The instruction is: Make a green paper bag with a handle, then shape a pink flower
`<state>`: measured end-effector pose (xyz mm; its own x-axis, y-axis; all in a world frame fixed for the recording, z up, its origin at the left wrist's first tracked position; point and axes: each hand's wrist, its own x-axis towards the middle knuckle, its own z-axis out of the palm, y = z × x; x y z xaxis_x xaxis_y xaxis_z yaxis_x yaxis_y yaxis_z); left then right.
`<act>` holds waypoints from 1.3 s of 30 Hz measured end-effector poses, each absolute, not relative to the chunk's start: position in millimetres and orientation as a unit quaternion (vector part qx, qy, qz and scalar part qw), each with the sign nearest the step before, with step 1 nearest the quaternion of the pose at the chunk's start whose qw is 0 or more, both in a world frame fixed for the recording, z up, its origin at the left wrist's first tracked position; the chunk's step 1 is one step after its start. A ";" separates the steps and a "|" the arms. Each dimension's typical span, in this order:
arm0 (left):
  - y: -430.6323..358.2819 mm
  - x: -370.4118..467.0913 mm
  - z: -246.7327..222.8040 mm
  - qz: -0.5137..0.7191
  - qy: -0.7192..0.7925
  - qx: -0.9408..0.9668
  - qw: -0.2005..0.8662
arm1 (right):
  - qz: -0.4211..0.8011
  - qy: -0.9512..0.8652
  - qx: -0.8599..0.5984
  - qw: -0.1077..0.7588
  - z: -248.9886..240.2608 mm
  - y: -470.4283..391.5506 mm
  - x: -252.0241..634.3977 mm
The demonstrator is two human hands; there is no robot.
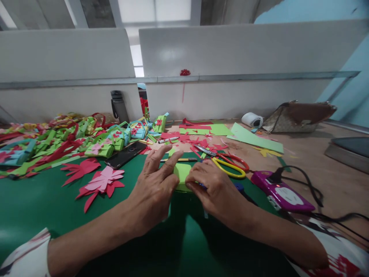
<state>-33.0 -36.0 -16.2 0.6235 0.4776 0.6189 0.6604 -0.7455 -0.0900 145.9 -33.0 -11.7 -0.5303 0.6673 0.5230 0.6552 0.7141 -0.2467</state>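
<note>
A small light green piece of folded paper (pixel 182 176) stands between my hands above the green mat. My left hand (pixel 157 182) grips its left side, with two fingers raised and apart. At the right side, my right hand (pixel 215 184) pinches the paper with the fingers curled in; the fingertips are partly hidden. Under the right hand shows part of a blue object (pixel 238 187), mostly covered, whose kind I cannot make out. Just beyond lie scissors (pixel 229 163) with red and yellow handles, and a yellow-and-black cutter-like tool (pixel 180 159).
Pink and red paper flowers (pixel 105 179) and a phone (pixel 125 154) lie at left, before a heap of small paper bags (pixel 63 140). At right is a purple power strip (pixel 282 192) with cables. A bottle (pixel 119 107) and handbag (pixel 300 117) stand behind.
</note>
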 end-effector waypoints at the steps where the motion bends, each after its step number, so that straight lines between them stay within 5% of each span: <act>1: -36.3 -32.8 -16.1 -0.294 -0.323 -0.886 0.157 | -0.004 -0.875 -0.378 0.302 -12.8 -32.7 145.7; 11: -38.5 -26.5 -16.9 -0.360 -0.333 -0.863 0.120 | -0.109 -0.892 -0.342 0.275 -15.8 -35.5 142.7; 24: -40.4 -32.9 -20.1 -0.391 -0.341 -0.839 0.165 | -0.094 -0.882 -0.390 0.248 -11.7 -39.4 149.6; 31: -39.2 -35.9 -18.7 -0.402 -0.350 -0.827 0.178 | 0.008 -0.848 -0.418 0.326 -3.7 -36.4 151.5; 39: -38.1 -32.4 -24.7 -0.394 -0.335 -0.837 0.176 | 0.096 -0.843 -0.437 0.298 -6.2 -36.0 148.2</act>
